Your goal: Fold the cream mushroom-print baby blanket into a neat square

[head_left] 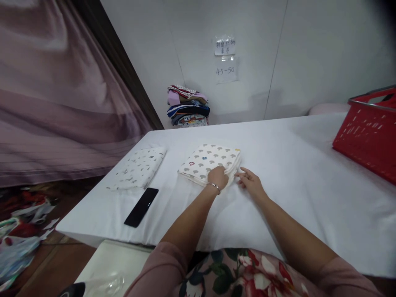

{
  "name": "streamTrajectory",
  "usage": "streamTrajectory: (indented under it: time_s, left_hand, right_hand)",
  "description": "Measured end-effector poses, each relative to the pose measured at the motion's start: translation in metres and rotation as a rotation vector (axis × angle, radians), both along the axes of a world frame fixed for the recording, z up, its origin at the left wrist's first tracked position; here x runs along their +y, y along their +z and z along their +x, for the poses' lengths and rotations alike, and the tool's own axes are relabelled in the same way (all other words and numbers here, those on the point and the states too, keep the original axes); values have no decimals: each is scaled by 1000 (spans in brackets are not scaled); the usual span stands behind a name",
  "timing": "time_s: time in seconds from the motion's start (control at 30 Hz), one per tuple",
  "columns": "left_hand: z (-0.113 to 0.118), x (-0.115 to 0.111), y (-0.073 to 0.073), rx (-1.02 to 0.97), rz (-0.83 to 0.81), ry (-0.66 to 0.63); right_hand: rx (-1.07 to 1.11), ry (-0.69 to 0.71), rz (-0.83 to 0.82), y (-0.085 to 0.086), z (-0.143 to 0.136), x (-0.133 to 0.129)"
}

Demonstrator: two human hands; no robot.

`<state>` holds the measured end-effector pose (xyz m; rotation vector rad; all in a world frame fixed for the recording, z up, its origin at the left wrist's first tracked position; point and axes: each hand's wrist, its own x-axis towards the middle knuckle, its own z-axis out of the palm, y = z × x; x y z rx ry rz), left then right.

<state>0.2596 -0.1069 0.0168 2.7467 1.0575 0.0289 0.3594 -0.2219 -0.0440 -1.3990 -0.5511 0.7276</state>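
Note:
A folded white cloth [213, 159] with grey mushroom prints and a few coloured ones lies in the middle of the table. My left hand [218, 177], a bracelet at its wrist, is closed on the cloth's near right corner, where layered edges show. Just right of that corner is my right hand [250, 182], its fingers apart and the tips at the cloth's edge. Whether those tips press on the fabric is hard to see. To the left lies another folded white cloth [139, 167] with small dark prints.
On the white-covered table [293, 173], a black phone [141, 207] lies at the left front. A red basket [368, 136] stands at the right end. Behind the far edge rises a stack of folded fabrics [188, 106] against the wall. A pink curtain [62, 95] hangs at left.

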Motion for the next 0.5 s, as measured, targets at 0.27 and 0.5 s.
streamTrajectory:
  time_s: [0.27,0.5]
  left_hand:
    - [-7,4,3,-49,-21,57]
    - [-6,-11,-6,-25,63,-8]
  right_hand:
    - [89,56,-86,1,0,-1]
    - [182,113,-35,11,-8,-2]
